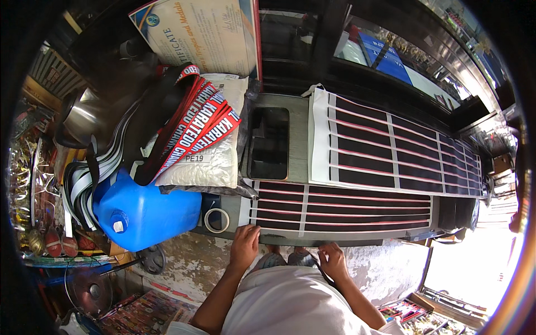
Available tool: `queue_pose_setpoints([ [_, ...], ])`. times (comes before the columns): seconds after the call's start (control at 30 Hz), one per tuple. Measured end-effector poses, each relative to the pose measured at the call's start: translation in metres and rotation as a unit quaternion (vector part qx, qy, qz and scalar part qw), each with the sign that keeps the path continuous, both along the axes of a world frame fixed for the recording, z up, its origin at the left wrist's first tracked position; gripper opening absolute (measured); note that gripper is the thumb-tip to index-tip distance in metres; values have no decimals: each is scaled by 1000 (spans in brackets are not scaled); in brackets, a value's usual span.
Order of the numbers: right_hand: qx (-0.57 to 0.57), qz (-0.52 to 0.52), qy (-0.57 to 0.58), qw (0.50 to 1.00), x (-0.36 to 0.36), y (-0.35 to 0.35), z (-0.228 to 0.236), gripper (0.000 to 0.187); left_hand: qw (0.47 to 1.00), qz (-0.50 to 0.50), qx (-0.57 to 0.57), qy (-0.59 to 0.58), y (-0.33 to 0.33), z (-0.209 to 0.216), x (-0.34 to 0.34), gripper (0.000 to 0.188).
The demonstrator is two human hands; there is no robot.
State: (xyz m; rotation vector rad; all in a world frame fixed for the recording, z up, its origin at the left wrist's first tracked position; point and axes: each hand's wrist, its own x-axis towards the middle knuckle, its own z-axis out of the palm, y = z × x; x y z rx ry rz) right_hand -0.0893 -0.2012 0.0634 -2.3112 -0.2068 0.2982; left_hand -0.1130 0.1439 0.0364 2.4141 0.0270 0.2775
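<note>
Several red strips (346, 209) already span the black sheet (357, 213) along the table's (298, 134) near edge, what's left unclear; left hand (244, 246) at the sheet's near-left corner, right hand (334, 262) by the table edge, both grips unreadable

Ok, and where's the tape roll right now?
In the head view, the tape roll lies left of centre, between the blue jug and the lower striped sheet, just up and left from the left hand.

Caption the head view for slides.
Left hand at the corner of a red-striped black sheet, right hand by the grey table edge.
</note>
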Motion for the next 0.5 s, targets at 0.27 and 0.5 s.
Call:
queue_pose_setpoints([
  [0.27, 15, -23, -43, 999, 28, 40, -15, 12, 999, -15, -17, 29, 20, -18, 30, 35],
  [0.5, 10, 6, -87, 996, 28, 55, -13, 16, 999, -35, -29, 18, 26, -18, 24, 24],
])
